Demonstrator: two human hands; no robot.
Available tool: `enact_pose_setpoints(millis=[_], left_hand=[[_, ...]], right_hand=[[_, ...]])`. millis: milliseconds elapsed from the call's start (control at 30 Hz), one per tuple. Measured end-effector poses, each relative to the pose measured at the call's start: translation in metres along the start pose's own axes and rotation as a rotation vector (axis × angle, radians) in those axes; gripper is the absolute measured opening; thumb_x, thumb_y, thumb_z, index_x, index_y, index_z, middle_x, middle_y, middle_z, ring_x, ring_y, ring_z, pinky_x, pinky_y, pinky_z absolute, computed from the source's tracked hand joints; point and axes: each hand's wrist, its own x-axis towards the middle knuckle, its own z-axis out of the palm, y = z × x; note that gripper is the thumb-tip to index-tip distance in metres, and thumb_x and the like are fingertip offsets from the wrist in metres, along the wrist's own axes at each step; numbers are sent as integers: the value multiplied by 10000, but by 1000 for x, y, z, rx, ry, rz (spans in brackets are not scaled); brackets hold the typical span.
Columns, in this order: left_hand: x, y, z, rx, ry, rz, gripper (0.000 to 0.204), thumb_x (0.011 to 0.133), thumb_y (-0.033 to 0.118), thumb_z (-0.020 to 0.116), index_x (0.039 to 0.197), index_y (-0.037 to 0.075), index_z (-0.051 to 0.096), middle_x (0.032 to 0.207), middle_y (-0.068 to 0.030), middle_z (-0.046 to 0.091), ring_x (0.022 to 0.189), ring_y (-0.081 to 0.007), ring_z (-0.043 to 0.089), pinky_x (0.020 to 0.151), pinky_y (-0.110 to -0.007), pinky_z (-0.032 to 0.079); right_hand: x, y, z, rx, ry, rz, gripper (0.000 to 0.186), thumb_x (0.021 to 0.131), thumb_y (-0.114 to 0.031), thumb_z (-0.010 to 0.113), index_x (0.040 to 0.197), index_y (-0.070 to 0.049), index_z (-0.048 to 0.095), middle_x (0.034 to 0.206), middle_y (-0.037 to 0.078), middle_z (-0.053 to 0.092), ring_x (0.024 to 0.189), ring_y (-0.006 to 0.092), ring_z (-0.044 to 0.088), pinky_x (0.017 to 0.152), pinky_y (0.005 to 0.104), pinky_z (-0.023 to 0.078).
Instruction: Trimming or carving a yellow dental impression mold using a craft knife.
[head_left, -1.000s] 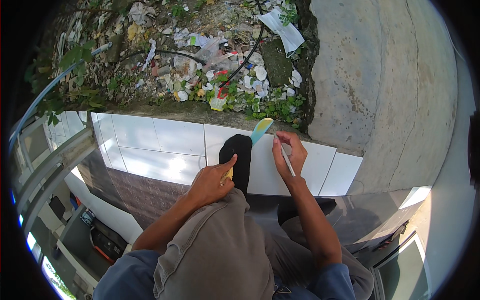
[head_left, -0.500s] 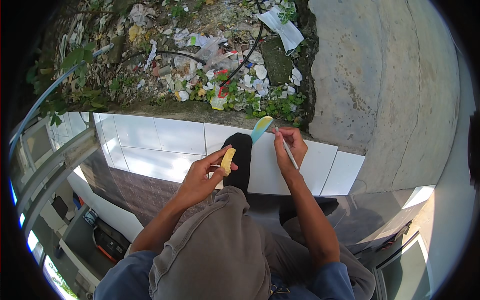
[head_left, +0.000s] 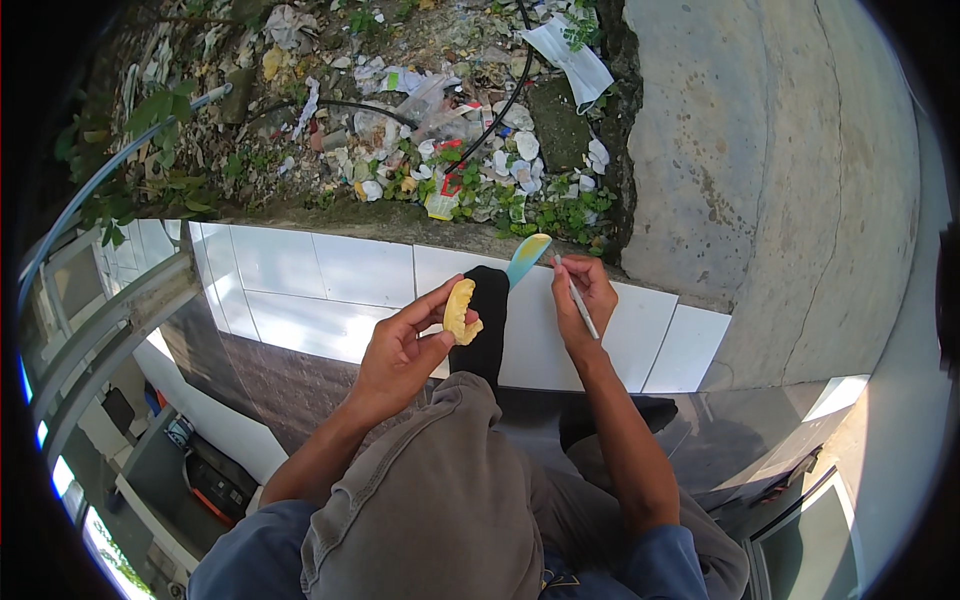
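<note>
My left hand [head_left: 398, 360] grips a pale yellow dental cast [head_left: 459, 312] between thumb and fingers, over my black-socked foot [head_left: 480, 355]. To its right, my right hand [head_left: 584, 310] holds a thin pale metal tool [head_left: 580, 305] like a pen, its tip up near a light blue, yellow-topped flat oval piece [head_left: 528, 258]. That piece lies just beyond the sock, by the edge of the white tiles [head_left: 629, 345]. My knee in grey trousers [head_left: 420, 480] fills the lower middle.
Litter, plants and a black hose [head_left: 488, 132] cover the ground beyond the tiles, with a face mask [head_left: 565, 65]. A concrete slab [head_left: 750, 160] runs along the right. A curved metal railing [head_left: 120, 320] and pale blue pipe stand at the left.
My left hand has turned and lowered slightly, bringing the yellow cast, mostly hidden behind its fingers earlier, upright into full view. My right hand has shifted slightly right with the tool.
</note>
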Motion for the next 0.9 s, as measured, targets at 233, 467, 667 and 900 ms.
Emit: enact_pose_setpoints(millis=[233, 467, 667, 900], left_hand=[[-3, 13, 5, -105, 15, 67, 553, 845, -57, 510, 1366, -27, 326, 1180, -150, 555, 1131, -186, 519, 991, -332, 415], [-5, 35, 10, -161, -63, 56, 583, 852, -28, 555, 1378, -15, 305, 1181, -137, 550, 1122, -160, 518, 955, -309, 445], [-11, 64, 12, -152, -93, 66, 623, 816, -3, 630, 1363, -14, 331, 1083, -103, 605, 1032, -149, 576, 922, -306, 467], [-11, 76, 16, -258, -64, 37, 679, 756, 63, 710, 1335, -18, 367, 991, -134, 647, 946, -179, 629, 884, -326, 493]], right_hand=[[-1, -1, -1, -5, -36, 44, 83, 815, 8, 621, 870, 43, 570, 888, 115, 634, 825, 149, 638, 747, 263, 525], [9, -59, -12, 308, -122, 246, 128, 883, -21, 557, 988, 43, 521, 910, 143, 630, 896, 199, 642, 833, 297, 511], [33, -161, -21, 363, -193, 96, 216, 894, -118, 577, 1029, 44, 528, 942, 164, 613, 914, 229, 634, 822, 341, 521], [18, -210, -34, 372, -315, -220, 227, 847, -124, 633, 992, 25, 540, 916, 164, 568, 803, 223, 635, 745, 341, 536]])
